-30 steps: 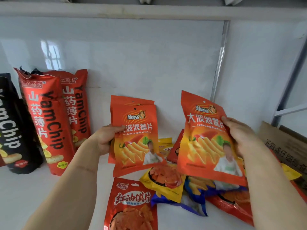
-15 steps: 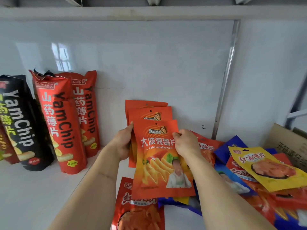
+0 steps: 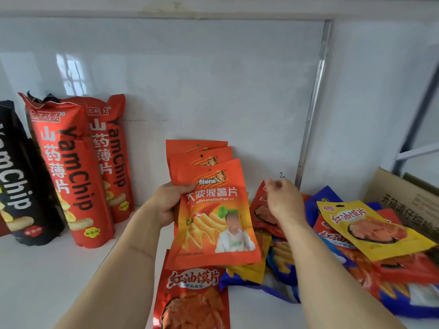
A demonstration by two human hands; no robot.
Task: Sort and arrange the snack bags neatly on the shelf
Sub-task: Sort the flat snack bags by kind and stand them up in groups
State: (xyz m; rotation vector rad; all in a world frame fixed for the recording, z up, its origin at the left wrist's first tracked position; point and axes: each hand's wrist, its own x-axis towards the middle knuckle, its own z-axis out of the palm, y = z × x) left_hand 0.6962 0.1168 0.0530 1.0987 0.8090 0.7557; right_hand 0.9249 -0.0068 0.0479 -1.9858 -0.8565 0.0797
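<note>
My left hand (image 3: pixel 167 202) grips a fanned stack of three orange wavy-chip bags (image 3: pixel 211 217) by their left edge, held upright above the white shelf (image 3: pixel 47 276). My right hand (image 3: pixel 282 198) hovers just right of the stack, fingers loosely curled, holding nothing. It is above a loose pile of red, blue and yellow snack bags (image 3: pixel 332 245). A yellow bag (image 3: pixel 370 226) lies on top of that pile. A red bag (image 3: pixel 194 298) lies flat below the held stack.
Two tall red YamChip bags (image 3: pixel 71 174) and a black YamChip bag (image 3: pixel 21 181) stand against the back wall at left. A cardboard box (image 3: pixel 408 200) sits at far right. A metal upright (image 3: pixel 313 103) runs down the back panel.
My right hand brought its orange bag onto the front of the stack in my left hand, let go and drew back to the right. The left hand now holds three bags.
</note>
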